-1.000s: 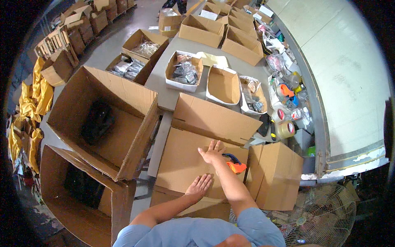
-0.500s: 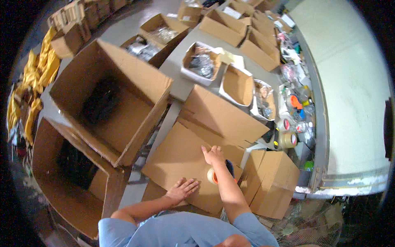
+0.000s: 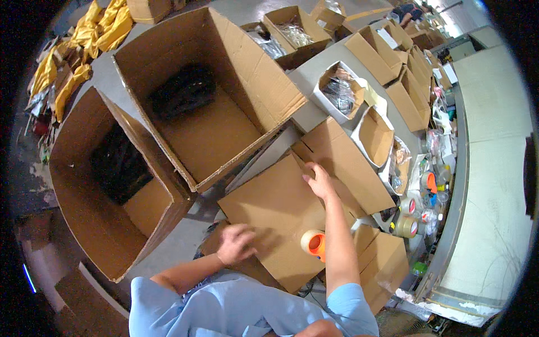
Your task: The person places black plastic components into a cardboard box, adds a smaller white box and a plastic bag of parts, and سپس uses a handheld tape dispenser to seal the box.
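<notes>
A flattened-looking cardboard carton [image 3: 269,210] with its long flap [image 3: 351,168] folded out lies in front of me. My right hand [image 3: 320,181] rests near the crease at the flap's base, thumb and fingers apart, holding nothing. My left hand [image 3: 236,244] is over the carton's near left edge, slightly blurred, its fingers loosely bent and apart with nothing visible in them. Whether it touches the board I cannot tell. Beside my right forearm, a tape dispenser [image 3: 315,244] with an orange part and a roll of tape sits on the cardboard.
Two big open cartons [image 3: 224,135] [image 3: 120,191] with dark contents stand at my left. White-edged trays [image 3: 339,92] hold small bagged parts beyond the flap. Tape rolls [image 3: 405,226] and clutter line the right edge. A closed carton [image 3: 384,264] sits at near right.
My view has swung, so the scene sits further right. My left hand has lifted from flat on the cardboard and drawn toward its left edge. My right hand has moved up toward the flap's crease.
</notes>
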`<action>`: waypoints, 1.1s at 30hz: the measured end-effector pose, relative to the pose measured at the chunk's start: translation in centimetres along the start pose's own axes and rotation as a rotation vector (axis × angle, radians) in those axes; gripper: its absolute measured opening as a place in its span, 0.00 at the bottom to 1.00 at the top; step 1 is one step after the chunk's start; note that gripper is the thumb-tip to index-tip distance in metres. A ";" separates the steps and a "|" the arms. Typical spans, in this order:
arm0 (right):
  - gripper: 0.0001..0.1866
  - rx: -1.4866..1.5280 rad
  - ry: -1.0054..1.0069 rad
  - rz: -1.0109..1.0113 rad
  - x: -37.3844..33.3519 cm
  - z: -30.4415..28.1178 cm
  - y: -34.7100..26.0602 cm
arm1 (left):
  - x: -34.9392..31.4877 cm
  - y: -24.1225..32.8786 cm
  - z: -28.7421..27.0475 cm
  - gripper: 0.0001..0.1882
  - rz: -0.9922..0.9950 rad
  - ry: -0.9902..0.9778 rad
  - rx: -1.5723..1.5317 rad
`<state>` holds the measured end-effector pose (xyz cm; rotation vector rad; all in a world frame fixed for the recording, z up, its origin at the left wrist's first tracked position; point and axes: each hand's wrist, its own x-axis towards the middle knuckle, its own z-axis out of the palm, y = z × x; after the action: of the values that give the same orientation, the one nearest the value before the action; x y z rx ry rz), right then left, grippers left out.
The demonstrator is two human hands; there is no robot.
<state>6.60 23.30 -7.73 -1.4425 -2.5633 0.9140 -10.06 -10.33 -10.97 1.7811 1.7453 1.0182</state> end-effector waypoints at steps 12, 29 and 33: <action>0.27 -0.091 -0.135 -0.020 4.4 4.5 -1.0 | 3.9 -3.1 3.6 0.24 -0.885 0.451 -0.221; 0.33 -0.088 0.101 0.691 -16.3 -3.4 -3.9 | 11.0 -5.8 0.8 0.17 -0.218 0.075 -0.203; 0.35 0.083 0.078 0.667 -21.4 1.9 1.6 | 16.1 -7.4 4.2 0.12 -0.192 0.056 -0.196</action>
<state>19.20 5.95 -5.26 -2.2999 -1.9639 0.9716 -12.85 6.88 -16.01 1.4488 1.7447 1.1236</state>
